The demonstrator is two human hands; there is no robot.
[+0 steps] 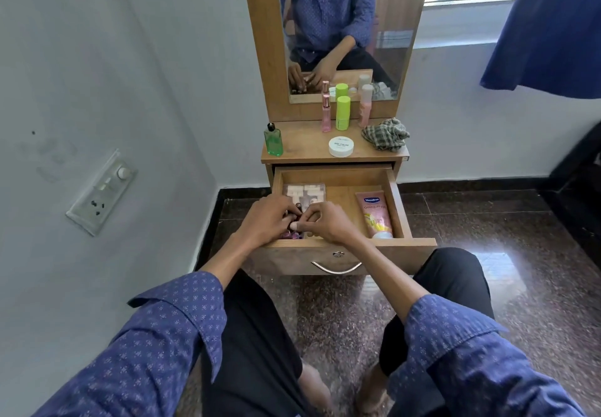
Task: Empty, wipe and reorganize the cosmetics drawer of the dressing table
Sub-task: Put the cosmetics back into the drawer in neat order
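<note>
The wooden drawer (398, 208) of the dressing table stands pulled out. Both hands reach into its front left part. My left hand (266, 220) and my right hand (325, 221) close around several small nail polish bottles (294, 234), mostly hidden by the fingers. Behind them lies a clear box of white pads (304, 190). A pink lotion tube (377, 215) lies flat along the drawer's right side. On the tabletop (302, 143) stand a green bottle (273, 140), a white round jar (340, 146), a pink perfume bottle (326, 112), a lime green container (343, 113), a peach bottle (366, 106) and a crumpled checked cloth (385, 133).
A mirror (348, 26) rises behind the tabletop. A wall with a switch panel (102, 192) is close on the left. My knees in dark trousers sit below the drawer front with its metal handle (336, 267). A blue curtain (549, 26) hangs at the upper right.
</note>
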